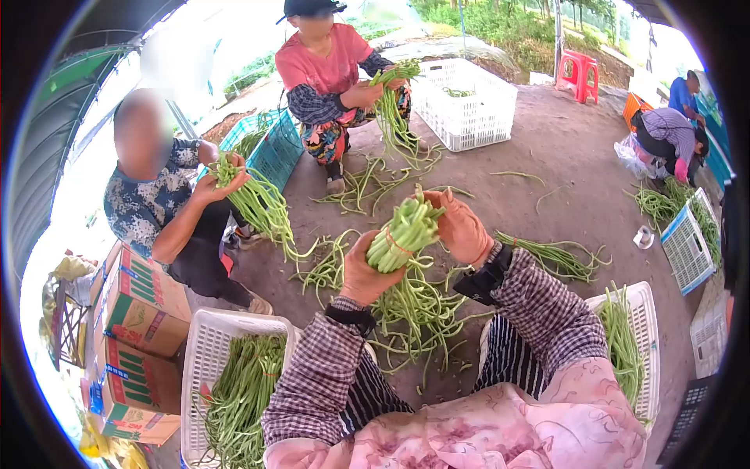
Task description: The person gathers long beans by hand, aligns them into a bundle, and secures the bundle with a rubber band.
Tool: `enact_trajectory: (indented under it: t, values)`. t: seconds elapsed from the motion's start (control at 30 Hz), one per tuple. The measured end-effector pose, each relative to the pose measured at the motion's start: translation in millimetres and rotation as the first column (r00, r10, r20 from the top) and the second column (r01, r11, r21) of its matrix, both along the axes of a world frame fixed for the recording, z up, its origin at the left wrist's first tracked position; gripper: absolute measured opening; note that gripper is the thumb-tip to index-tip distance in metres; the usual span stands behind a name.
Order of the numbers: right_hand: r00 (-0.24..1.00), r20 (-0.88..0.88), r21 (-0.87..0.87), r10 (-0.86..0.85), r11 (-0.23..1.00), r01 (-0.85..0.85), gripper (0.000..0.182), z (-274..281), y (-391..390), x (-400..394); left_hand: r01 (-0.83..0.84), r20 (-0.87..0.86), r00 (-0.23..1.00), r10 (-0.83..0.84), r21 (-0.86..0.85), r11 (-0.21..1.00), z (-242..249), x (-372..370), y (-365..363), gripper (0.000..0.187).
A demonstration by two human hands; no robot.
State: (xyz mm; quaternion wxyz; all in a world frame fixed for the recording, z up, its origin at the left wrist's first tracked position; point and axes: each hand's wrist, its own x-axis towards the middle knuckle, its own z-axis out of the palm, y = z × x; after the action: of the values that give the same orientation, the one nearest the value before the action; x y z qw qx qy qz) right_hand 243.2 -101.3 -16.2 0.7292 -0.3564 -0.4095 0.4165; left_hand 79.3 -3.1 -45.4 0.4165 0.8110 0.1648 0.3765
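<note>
Fingers point(362, 248) of the left hand point(363, 277) are wrapped around the lower part of a green bundle point(412, 221), gripping it firmly. The right hand point(467, 232) is cupped at the bundle's upper end with its fingers bent; whether they pinch the stalks or merely touch them, I cannot quite tell. A red band point(397, 245) circles the bundle, which is held tilted above loose beans point(418, 313) heaped on the ground point(578, 207).

More beans lie in the left crate point(194, 375), beside the left arm, and in the right crate point(648, 336), beside the other. Opposite, a person in pink point(332, 59) holds a bunch point(389, 105) near a white crate point(478, 125). Another in camouflage point(141, 195), to the left, holds a second bunch point(262, 205). A blue crate point(283, 160) stands between these two. Printed boxes point(144, 309) are stacked near the left crate, and a red stool point(578, 74) stands farther back.
</note>
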Motion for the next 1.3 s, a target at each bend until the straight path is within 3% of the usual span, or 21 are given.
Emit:
enact_trajectory:
  t: [0.03,0.1,0.13,0.17,0.23,0.27,0.3,0.37,0.4,0.5,0.53,0.57,0.63,0.87,0.97,1.03,1.1,1.13,1.2,1.23,1.3]
  values:
    - [1.000,-0.003,-0.007,0.001,1.000,-0.001,0.059,-2,-1,4,-0.001,-0.003,1.000,0.001,-0.007,1.000,1,1,0,0.050]
    - [0.990,-0.138,-0.034,-0.011,0.999,0.006,0.058,-7,-2,7,0.102,0.101,0.992,-0.082,-0.217,0.971,2,-2,2,0.045]
    - [0.989,-0.149,-0.041,0.002,0.999,-0.008,0.058,-12,-3,6,0.190,0.228,0.968,-0.105,-0.391,0.901,-5,2,6,0.036]
    - [1.000,-0.015,-0.069,-0.005,0.998,0.004,0.050,-17,-4,6,0.173,0.219,0.972,-0.091,-0.396,0.902,-8,0,7,0.036]
    - [0.966,0.260,-0.113,-0.009,0.993,0.039,0.033,-20,-4,4,0.297,0.320,0.943,-0.087,-0.696,0.654,-2,-2,8,0.026]
    - [0.971,0.239,-0.133,0.000,0.991,0.033,0.027,-22,-4,-2,0.291,0.312,0.947,-0.076,-0.734,0.613,-3,-3,10,0.022]
    - [0.972,0.234,-0.138,0.005,0.990,0.028,0.027,-25,-5,-7,0.285,0.307,0.949,-0.071,-0.739,0.611,-3,-4,10,0.022]
    - [0.861,0.502,-0.176,0.082,0.984,0.009,0.030,-30,-9,-18,0.314,0.352,0.936,0.017,-0.855,0.414,-3,-4,8,0.024]
    - [0.752,0.658,-0.197,0.035,0.972,0.127,0.037,-27,-11,-25,0.353,0.386,0.922,0.011,-0.854,0.383,-5,-4,9,0.026]
    - [0.718,0.696,-0.086,-0.014,0.991,0.103,0.035,-39,-7,-26,0.399,0.423,0.906,0.017,-0.866,0.303,-6,-4,10,0.027]
    - [0.711,0.702,-0.119,0.044,0.991,0.057,0.029,-44,-4,-20,0.407,0.418,0.908,-0.020,-0.871,0.277,-5,-7,11,0.028]
    - [0.711,0.701,-0.118,0.042,0.991,0.058,0.029,-48,-2,-15,0.406,0.417,0.909,-0.022,-0.871,0.277,-8,-7,12,0.028]
    - [0.897,0.395,-0.172,0.198,0.975,-0.139,0.023,-51,1,-12,0.402,0.385,0.915,-0.119,-0.853,0.333,-13,-9,16,0.028]
    - [0.924,0.248,-0.422,0.290,0.891,-0.167,0.014,-59,2,5,0.402,0.371,0.916,-0.154,-0.852,0.335,-16,-15,18,0.035]
    - [0.976,0.097,-0.438,0.196,0.889,-0.135,0.014,-51,2,2,0.426,0.397,0.905,-0.154,-0.846,0.321,-17,-16,20,0.037]
    - [0.984,0.125,-0.398,0.130,0.914,-0.070,0.013,-65,11,3,0.379,0.364,0.925,-0.109,-0.862,0.336,-19,-14,20,0.034]
    - [0.936,0.352,-0.255,0.017,0.964,0.079,0.012,-68,16,0,0.363,0.361,0.930,-0.073,-0.864,0.348,-25,-12,23,0.031]
    - [0.936,0.352,-0.256,0.016,0.963,0.079,0.012,-62,13,-2,0.339,0.340,0.939,-0.058,-0.879,0.335,-27,-12,25,0.031]
    - [0.633,0.765,-0.176,-0.121,0.906,0.386,0.012,-43,4,-8,0.315,0.317,0.947,-0.048,-0.893,0.322,-28,-12,26,0.031]
    - [0.632,0.765,-0.175,-0.122,0.905,0.387,0.012,-38,2,-10,0.356,0.363,0.931,-0.035,-0.882,0.310,-25,-13,24,0.031]
    - [0.744,0.665,-0.299,-0.061,0.892,0.340,0.013,-34,-2,-13,0.396,0.409,0.912,-0.020,-0.868,0.300,-21,-15,22,0.031]
